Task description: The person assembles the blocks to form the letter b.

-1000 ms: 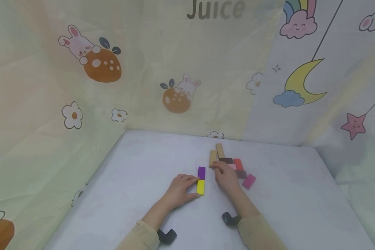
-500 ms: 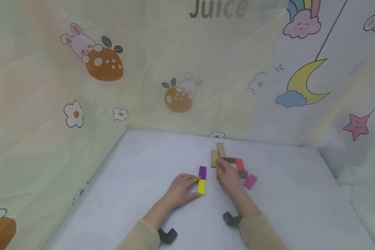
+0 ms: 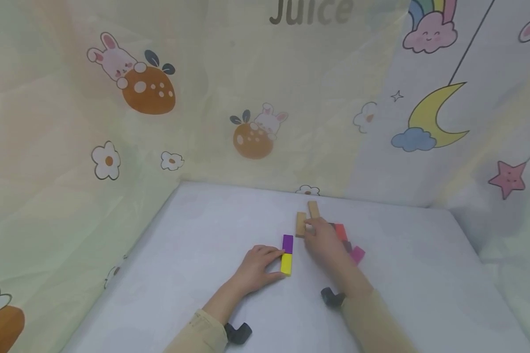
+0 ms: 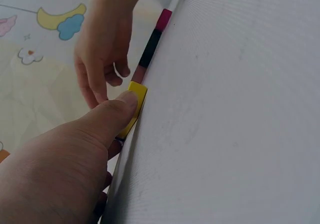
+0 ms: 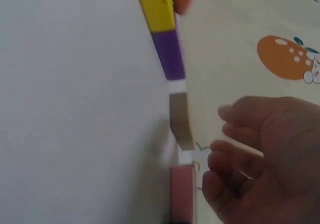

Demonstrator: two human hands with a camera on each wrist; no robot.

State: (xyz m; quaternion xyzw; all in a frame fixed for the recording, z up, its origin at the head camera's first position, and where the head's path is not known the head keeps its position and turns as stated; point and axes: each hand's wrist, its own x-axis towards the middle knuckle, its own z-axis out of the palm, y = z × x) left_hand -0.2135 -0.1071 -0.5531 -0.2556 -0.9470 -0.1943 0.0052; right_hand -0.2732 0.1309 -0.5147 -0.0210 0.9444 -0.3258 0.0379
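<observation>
The left hand [image 3: 257, 268] lies low with its palm down and its fingers gently curved, the thumb [image 4: 119, 107] stretched forward and pressed flat at its tip, the forearm in a tan sleeve [image 3: 199, 334] running back toward the body. The right hand [image 3: 324, 241] reaches farther forward than the left, palm down, its fingers [image 5: 235, 160] loosely bent and spread a little, pinching nothing. A dark wrist mount [image 3: 332, 297] sits at the cuff of the right forearm, and both forearms angle inward so that the hands are near each other without touching.

Seven blocks [image 3: 287, 243]; two hands [image 3: 256, 268]
</observation>
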